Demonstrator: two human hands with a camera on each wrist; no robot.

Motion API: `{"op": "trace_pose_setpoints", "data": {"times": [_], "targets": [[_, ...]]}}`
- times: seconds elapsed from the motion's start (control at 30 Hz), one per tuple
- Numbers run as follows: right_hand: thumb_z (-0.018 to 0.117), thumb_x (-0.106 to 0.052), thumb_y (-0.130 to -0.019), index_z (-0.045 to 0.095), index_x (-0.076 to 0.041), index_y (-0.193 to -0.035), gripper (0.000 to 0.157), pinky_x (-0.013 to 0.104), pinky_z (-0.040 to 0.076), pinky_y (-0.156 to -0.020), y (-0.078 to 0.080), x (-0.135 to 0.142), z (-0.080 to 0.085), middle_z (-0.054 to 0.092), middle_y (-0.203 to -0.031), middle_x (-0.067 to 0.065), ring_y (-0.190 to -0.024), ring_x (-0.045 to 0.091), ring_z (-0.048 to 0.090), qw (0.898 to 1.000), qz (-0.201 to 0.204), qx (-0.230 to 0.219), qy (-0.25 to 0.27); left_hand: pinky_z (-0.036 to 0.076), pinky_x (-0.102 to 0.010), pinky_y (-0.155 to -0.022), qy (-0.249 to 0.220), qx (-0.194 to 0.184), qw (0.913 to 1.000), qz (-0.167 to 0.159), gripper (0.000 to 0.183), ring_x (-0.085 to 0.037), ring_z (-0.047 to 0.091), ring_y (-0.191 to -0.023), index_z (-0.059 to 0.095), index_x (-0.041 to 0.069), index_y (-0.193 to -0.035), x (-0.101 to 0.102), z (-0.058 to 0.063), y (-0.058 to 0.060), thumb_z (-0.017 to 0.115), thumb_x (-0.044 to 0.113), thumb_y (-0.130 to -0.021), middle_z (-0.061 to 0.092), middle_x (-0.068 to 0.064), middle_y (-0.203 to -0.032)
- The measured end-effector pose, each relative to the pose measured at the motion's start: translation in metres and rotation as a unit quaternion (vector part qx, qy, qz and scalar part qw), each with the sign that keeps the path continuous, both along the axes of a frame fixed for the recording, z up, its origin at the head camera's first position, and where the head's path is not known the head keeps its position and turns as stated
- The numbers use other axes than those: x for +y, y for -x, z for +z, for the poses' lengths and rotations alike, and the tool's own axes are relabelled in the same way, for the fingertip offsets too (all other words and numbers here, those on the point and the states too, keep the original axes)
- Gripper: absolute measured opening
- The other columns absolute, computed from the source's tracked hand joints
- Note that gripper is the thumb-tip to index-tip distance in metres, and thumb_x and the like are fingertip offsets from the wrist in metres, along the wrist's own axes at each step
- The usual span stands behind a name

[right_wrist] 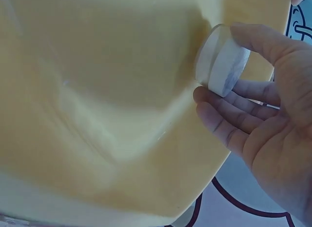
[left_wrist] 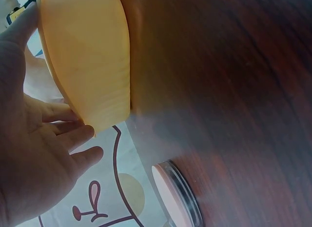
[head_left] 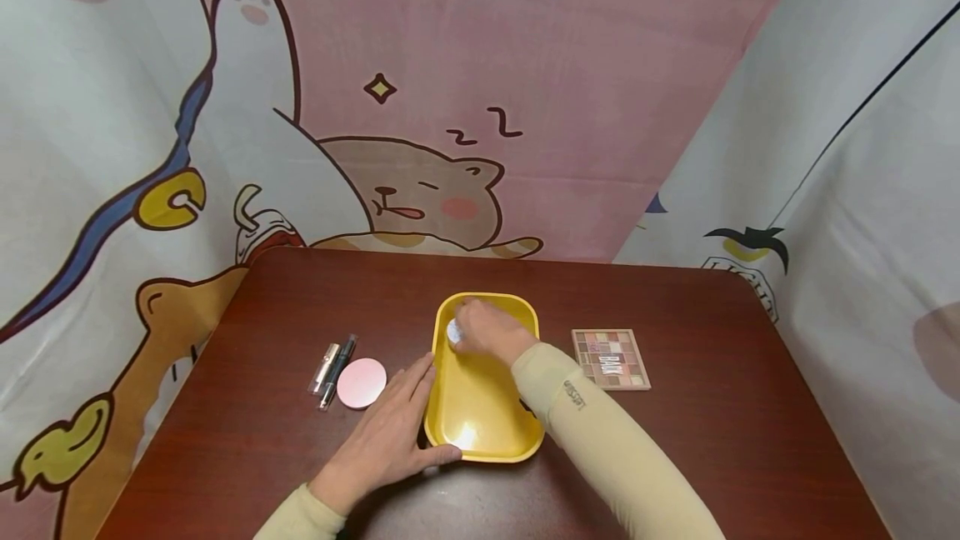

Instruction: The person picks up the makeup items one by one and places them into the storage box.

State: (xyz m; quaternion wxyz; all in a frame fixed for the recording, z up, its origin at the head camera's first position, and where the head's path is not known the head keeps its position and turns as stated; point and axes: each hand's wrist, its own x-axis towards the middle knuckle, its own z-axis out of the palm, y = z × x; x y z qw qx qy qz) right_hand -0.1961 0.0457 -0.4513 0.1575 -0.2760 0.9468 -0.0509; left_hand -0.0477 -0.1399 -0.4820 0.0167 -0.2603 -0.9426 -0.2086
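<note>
A yellow tray (head_left: 480,432) stands on the table. Over it, my right hand (head_left: 491,330) pinches a small round white jar (right_wrist: 222,61) between thumb and fingers, near the far left corner. The right wrist view shows the jar tipped on its side, close to the tray's inner wall. With fairly straight fingers, my left hand (head_left: 390,423) touches the tray's left side, its thumb at the near left corner. A round pink compact (head_left: 362,383) lies just left of that hand; its clear-and-dark side shows in the left wrist view.
Left of the compact lie a slim clear tube (head_left: 324,368) and a black pen-like stick (head_left: 339,370). An eyeshadow palette (head_left: 611,359) lies right of the tray. A cartoon-printed cloth (head_left: 570,107) hangs behind the brown table (head_left: 697,440).
</note>
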Motion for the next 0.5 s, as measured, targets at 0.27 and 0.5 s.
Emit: {"op": "trace_pose_setpoints", "data": {"times": [0.27,0.5], "targets": [[0.075,-0.024,-0.094,0.066,-0.005,-0.104,0.023,0.027,0.053,-0.075,0.0007,-0.0036,-0.0051,0.056,-0.095,0.004,-0.077,0.016,0.055,1.000,-0.001,0.004,-0.008,0.031,-0.048,-0.123,0.009,0.002,1.0000,0.000,0.119,-0.030,0.036,-0.151,0.032,-0.004,-0.159,0.0006,0.0003,-0.0002,0.075,0.073,-0.079,0.031,-0.018,-0.166],[0.074,-0.024,-0.094,0.066,-0.005,-0.107,0.025,0.029,0.055,-0.079,-0.0003,-0.0049,-0.0088,0.057,-0.096,0.006,-0.078,0.017,0.056,0.999,0.000,0.022,-0.024,0.031,-0.049,-0.123,0.010,0.002,0.9999,0.001,0.120,-0.030,0.036,-0.151,0.032,-0.004,-0.159,0.0008,0.0003,-0.0002,0.075,0.073,-0.078,0.031,-0.018,-0.166]]}}
